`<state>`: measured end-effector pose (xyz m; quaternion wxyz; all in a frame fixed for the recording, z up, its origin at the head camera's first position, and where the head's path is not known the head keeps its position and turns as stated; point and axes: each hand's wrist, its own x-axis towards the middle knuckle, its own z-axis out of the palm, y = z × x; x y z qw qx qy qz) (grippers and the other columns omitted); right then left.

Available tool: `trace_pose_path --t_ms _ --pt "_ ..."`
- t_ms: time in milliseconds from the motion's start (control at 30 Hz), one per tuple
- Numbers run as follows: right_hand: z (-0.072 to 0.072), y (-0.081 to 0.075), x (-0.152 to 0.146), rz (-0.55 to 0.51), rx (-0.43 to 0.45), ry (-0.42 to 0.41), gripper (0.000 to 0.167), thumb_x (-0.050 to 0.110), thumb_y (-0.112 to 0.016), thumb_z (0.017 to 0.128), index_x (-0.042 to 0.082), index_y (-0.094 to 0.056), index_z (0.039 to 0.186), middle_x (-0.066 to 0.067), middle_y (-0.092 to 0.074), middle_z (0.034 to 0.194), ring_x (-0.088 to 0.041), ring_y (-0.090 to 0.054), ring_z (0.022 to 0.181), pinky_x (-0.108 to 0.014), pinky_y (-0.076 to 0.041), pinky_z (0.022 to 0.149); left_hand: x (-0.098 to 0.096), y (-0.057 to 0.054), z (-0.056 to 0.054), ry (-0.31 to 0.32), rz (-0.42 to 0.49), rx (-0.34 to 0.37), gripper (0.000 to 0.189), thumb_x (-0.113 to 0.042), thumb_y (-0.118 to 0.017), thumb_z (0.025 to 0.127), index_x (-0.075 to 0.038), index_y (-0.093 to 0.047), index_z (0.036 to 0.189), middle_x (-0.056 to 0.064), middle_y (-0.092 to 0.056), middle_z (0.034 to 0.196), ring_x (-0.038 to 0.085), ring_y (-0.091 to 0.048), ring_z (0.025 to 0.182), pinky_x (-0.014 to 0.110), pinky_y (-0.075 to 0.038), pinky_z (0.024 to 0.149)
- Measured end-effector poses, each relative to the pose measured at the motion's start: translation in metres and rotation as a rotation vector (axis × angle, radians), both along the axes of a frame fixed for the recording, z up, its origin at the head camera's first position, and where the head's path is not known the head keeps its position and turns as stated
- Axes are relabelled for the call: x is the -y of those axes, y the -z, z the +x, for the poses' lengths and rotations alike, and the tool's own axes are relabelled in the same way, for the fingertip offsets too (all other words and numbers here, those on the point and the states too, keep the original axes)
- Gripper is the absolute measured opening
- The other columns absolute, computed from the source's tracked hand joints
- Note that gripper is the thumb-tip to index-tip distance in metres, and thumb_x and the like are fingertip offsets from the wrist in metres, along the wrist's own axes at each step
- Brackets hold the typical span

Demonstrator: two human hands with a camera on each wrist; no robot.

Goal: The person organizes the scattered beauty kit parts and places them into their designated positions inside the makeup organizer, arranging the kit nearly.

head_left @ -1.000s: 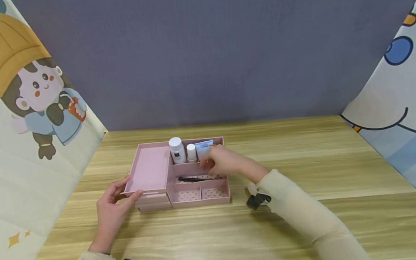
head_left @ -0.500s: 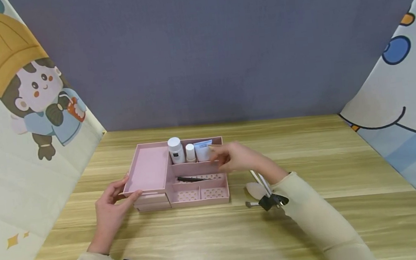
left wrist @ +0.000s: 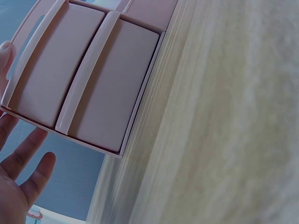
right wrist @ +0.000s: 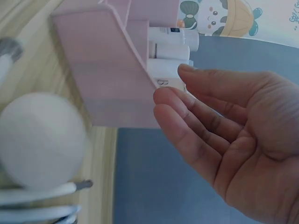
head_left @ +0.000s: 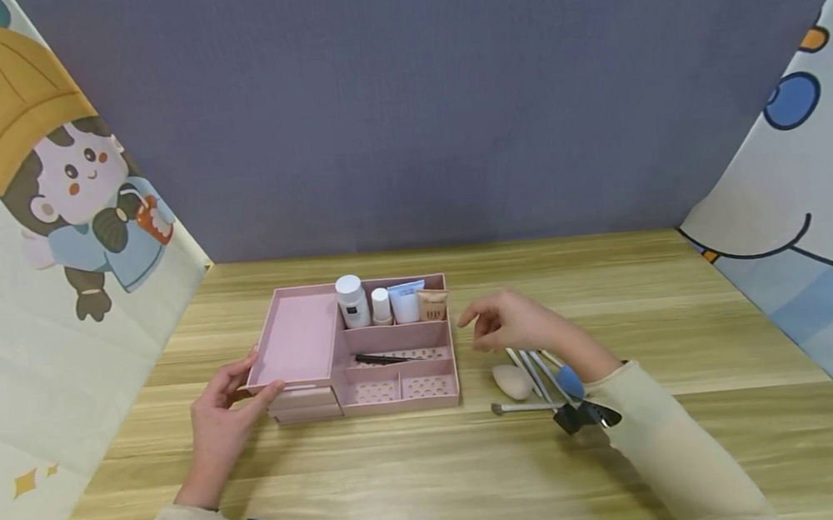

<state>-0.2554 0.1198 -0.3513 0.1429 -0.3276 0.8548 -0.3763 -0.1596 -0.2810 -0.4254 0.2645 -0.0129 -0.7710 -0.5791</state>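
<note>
A pink desk organizer stands on the table. My left hand grips its front left corner, thumb at the front edge and fingers along the left side; the left wrist view shows two drawers beside that hand. My right hand hovers just right of the organizer, fingers loosely bent and holding nothing. In the back compartment stand a white bottle, a smaller white-capped bottle, a light blue-and-white tube and a tan tube marked BB. A black pen-like stick lies in the middle compartment.
Right of the organizer lie a pale makeup sponge, a blue sponge and several makeup brushes, partly hidden under the right forearm. A grey partition closes off the back of the table.
My right hand has let go of the tan tube in the back compartment and moved right, away from the organizer. The sponges and brushes have come into sight. The left hand stays put.
</note>
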Motion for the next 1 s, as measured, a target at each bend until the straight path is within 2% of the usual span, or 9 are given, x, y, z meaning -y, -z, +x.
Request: trace_pose_path --t_ms 133,333,467,633,767,900,1000 --pt "0.004 0.005 -0.01 0.021 0.015 0.015 0.031 -0.002 -0.07 0.087 -0.003 -0.066 0.118 -0.002 -0.067 0.078 -0.022 -0.062 0.06 -0.033 -0.055 0.054 0.0 0.001 0.0 0.001 0.006 -0.004 0.044 0.017 -0.079 0.074 0.011 -0.064 0.115 -0.003 -0.067 0.12 -0.005 -0.064 0.098 0.011 -0.052 0.073" --pt "0.009 0.013 -0.026 0.01 0.038 0.032 0.035 -0.002 -0.071 0.086 -0.007 -0.063 0.12 -0.004 -0.067 0.08 -0.02 -0.06 0.061 -0.033 -0.054 0.053 0.0 0.001 0.0 -0.002 0.003 -0.003 0.043 0.016 -0.079 0.074 0.01 -0.064 0.114 -0.005 -0.068 0.12 -0.005 -0.064 0.098 0.011 -0.052 0.074" --pt "0.012 0.018 -0.035 0.051 0.039 0.059 0.04 0.002 -0.074 0.086 -0.007 -0.062 0.123 -0.003 -0.067 0.083 -0.023 -0.062 0.063 -0.03 -0.054 0.052 0.0 0.0 0.0 -0.001 0.002 -0.004 0.043 0.016 -0.079 0.074 0.01 -0.064 0.114 -0.006 -0.068 0.12 -0.005 -0.064 0.099 0.012 -0.052 0.074" --pt "0.015 0.023 -0.043 0.109 -0.022 0.064 0.04 0.005 -0.077 0.084 -0.004 -0.064 0.121 0.002 -0.067 0.082 -0.019 -0.062 0.063 -0.029 -0.053 0.051 0.0 0.0 0.0 -0.001 -0.001 -0.003 0.044 0.016 -0.079 0.074 0.01 -0.064 0.115 -0.006 -0.067 0.121 -0.005 -0.064 0.099 0.011 -0.052 0.074" --pt "0.017 0.027 -0.045 0.135 -0.072 0.054 0.039 0.007 -0.079 0.081 -0.003 -0.066 0.116 0.004 -0.063 0.079 -0.009 -0.058 0.065 -0.026 -0.05 0.053 0.001 0.0 0.0 -0.003 -0.006 -0.001 0.043 0.015 -0.079 0.074 0.01 -0.065 0.115 -0.006 -0.067 0.121 -0.005 -0.064 0.099 0.011 -0.052 0.074" --pt "0.02 0.03 -0.046 0.151 -0.026 0.062 0.041 0.009 -0.081 0.08 -0.004 -0.065 0.116 0.002 -0.06 0.081 -0.01 -0.054 0.055 -0.027 -0.049 0.047 0.001 0.0 0.001 -0.001 -0.005 -0.002 0.043 0.015 -0.079 0.074 0.01 -0.064 0.115 -0.005 -0.067 0.121 -0.005 -0.064 0.099 0.012 -0.052 0.074" --pt "0.022 0.031 -0.047 0.15 0.029 0.07 0.043 0.011 -0.082 0.079 -0.004 -0.065 0.116 0.0 -0.059 0.081 -0.017 -0.055 0.05 -0.03 -0.05 0.044 0.001 0.0 0.001 -0.002 -0.008 0.002 0.043 0.014 -0.079 0.075 0.01 -0.064 0.115 -0.004 -0.067 0.121 -0.005 -0.064 0.099 0.012 -0.052 0.074"
